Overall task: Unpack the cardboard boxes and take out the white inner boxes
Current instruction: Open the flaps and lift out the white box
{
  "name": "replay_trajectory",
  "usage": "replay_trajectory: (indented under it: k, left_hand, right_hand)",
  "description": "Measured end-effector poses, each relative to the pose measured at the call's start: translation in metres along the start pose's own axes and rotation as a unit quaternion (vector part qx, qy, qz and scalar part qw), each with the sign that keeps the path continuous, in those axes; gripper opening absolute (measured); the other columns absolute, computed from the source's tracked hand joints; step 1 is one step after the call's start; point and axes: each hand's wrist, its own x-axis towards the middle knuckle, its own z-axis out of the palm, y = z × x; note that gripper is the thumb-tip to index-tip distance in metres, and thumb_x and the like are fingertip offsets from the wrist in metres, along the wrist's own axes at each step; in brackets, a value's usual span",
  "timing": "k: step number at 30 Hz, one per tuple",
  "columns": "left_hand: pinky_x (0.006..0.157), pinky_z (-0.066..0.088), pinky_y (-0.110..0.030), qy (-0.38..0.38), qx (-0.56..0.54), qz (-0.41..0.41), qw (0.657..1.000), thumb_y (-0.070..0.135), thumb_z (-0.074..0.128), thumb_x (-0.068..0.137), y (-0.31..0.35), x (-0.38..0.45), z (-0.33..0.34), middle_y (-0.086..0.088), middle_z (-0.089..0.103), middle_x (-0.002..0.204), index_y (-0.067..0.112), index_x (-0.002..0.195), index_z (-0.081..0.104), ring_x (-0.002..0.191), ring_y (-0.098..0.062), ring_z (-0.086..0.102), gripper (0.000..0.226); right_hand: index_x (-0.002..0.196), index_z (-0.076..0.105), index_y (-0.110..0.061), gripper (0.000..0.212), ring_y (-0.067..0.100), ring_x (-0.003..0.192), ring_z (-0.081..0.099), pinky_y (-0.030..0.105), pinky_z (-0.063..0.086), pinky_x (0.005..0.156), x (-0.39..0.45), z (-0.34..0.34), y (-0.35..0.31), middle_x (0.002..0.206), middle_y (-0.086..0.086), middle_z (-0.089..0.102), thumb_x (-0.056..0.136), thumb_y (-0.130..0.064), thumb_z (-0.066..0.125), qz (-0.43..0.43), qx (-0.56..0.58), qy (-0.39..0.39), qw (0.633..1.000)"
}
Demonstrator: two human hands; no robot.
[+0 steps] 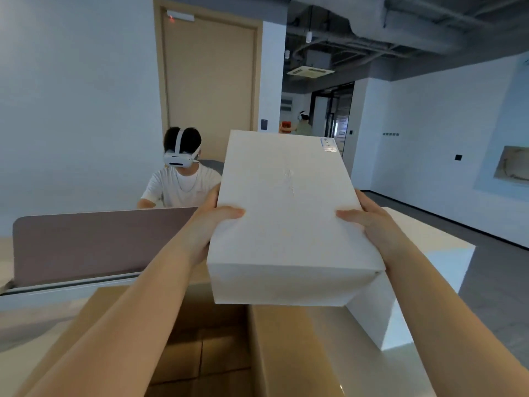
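I hold a large white inner box up in front of me, tilted away, above the open brown cardboard box. My left hand grips its left edge, thumb on top. On the opposite edge my right hand grips the same way. The cardboard box's flaps stand open below my forearms, and its brown floor shows between them. A small blue-printed label sits at the white box's far right corner.
A white block-shaped box or counter stands to the right, partly behind the held box. A mauve desk divider crosses the left. Behind it sits a person wearing a white headset. Another person stands far down the corridor.
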Motion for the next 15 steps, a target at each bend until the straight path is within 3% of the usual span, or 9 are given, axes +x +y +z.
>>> replay_trajectory:
  k: [5,13,15]
  left_hand:
    - [0.067,0.047,-0.03,0.0,-0.016,-0.006,1.0,0.004,0.066,0.073,-0.014,0.026,0.09,0.001,0.061,0.104,0.021,0.128,0.039,0.089,-0.016,0.062,0.064]
    - [0.056,0.052,-0.023,-0.007,-0.055,-0.021,0.998,0.013,0.06,0.057,-0.043,0.072,0.218,0.001,0.063,0.101,0.018,0.126,0.041,0.082,-0.013,0.064,0.072]
    - [0.061,0.052,-0.026,-0.01,-0.055,-0.026,0.998,0.012,0.06,0.057,-0.047,0.084,0.237,0.0,0.064,0.101,0.018,0.127,0.042,0.083,-0.015,0.065,0.073]
  right_hand:
    - [0.114,0.059,-0.024,0.042,0.024,0.081,0.066,0.032,0.053,0.064,-0.002,-0.089,-0.025,0.101,0.003,0.068,0.083,0.004,0.052,0.0,-0.034,0.012,0.999]
    - [0.119,0.058,-0.017,0.043,0.027,0.082,0.064,0.032,0.052,0.067,0.008,-0.219,-0.052,0.105,0.007,0.067,0.082,0.004,0.051,0.016,-0.065,0.032,0.997]
    - [0.117,0.059,-0.016,0.042,0.024,0.077,0.066,0.031,0.053,0.064,0.013,-0.241,-0.055,0.1,0.006,0.068,0.082,0.005,0.051,0.023,-0.061,0.032,0.997]
